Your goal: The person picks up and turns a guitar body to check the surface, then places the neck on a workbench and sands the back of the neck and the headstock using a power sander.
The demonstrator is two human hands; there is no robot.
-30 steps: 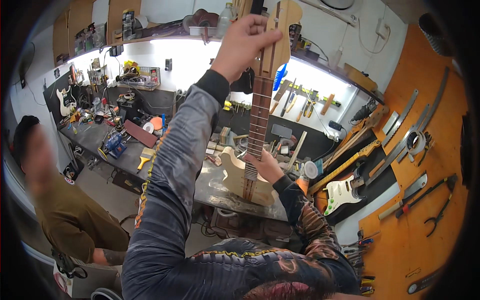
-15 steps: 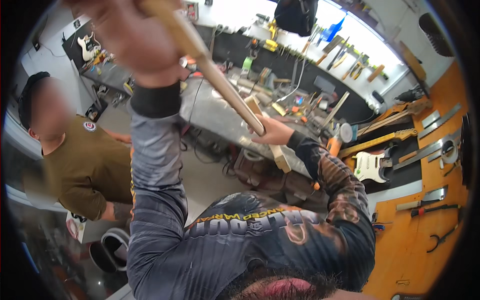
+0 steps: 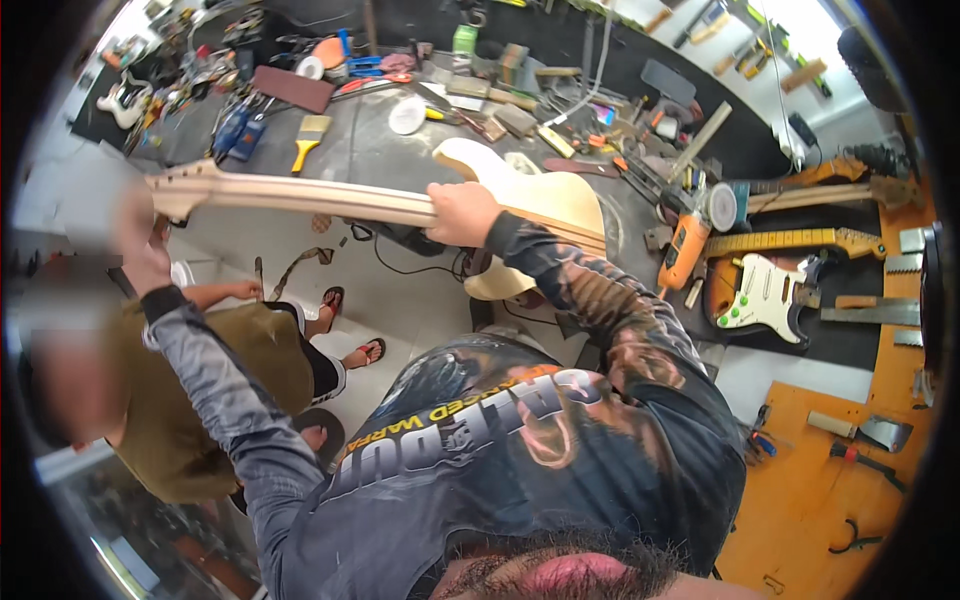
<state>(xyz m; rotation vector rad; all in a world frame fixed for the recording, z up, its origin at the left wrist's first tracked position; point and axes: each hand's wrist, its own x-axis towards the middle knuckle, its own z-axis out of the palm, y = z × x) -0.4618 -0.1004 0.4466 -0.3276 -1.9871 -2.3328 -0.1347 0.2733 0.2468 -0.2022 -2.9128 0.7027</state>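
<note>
An unpainted wooden electric guitar spans the view, its pale body (image 3: 572,195) at the bench edge and its bare neck (image 3: 320,193) running left to the headstock (image 3: 187,190). My right hand (image 3: 465,213) is closed round the neck close to the body. Beside the headstock tip is my left hand (image 3: 143,245); its fingers are smeared, and whether they touch the wood I cannot tell.
A cluttered dark bench (image 3: 370,135) holds a paintbrush (image 3: 310,140), a brown block (image 3: 293,88) and an orange heat-gun-like tool (image 3: 686,250). A sunburst guitar (image 3: 765,295) lies at right, near saws (image 3: 880,312). A co-worker in a brown shirt (image 3: 205,400) stands close at left.
The guitar has swung down from near the camera to lie across the view, showing its body and neck face. My left hand has dropped down and left; my right hand has moved left.
</note>
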